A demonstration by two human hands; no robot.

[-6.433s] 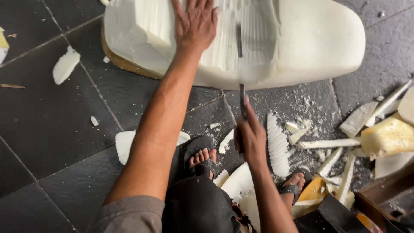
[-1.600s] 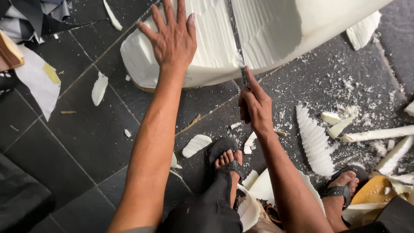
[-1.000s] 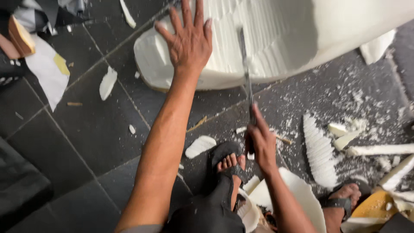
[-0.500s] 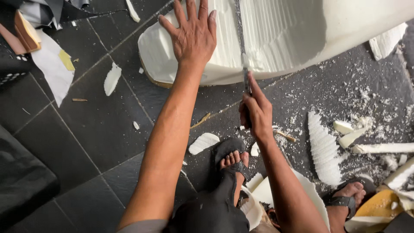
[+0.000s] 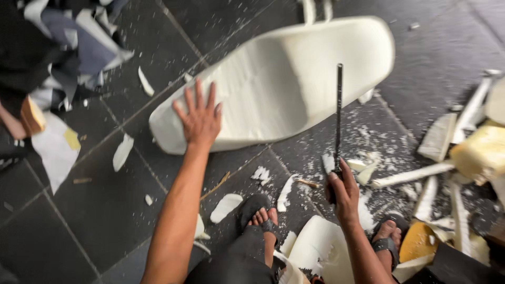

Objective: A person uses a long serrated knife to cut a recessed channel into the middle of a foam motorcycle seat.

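Nearest the foam slab's near edge, the right hand (image 5: 343, 190) is clenched around the handle of a long thin blade (image 5: 339, 113), which rises upright in front of the slab. The left hand (image 5: 199, 119) lies flat, fingers spread, on the slab's near left end. The white foam slab (image 5: 294, 79) rests on the dark tiled floor (image 5: 94, 210) among foam scraps (image 5: 410, 176).

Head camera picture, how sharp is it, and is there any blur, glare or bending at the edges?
Head view: the left hand flat on the white foam block is fairly sharp; the right hand and its thin dark blade are slightly smeared; floor tile lines bow toward the edges, a wide-lens effect; light is soft and even, with no glare; the fabric pile at the upper left is soft and dark.
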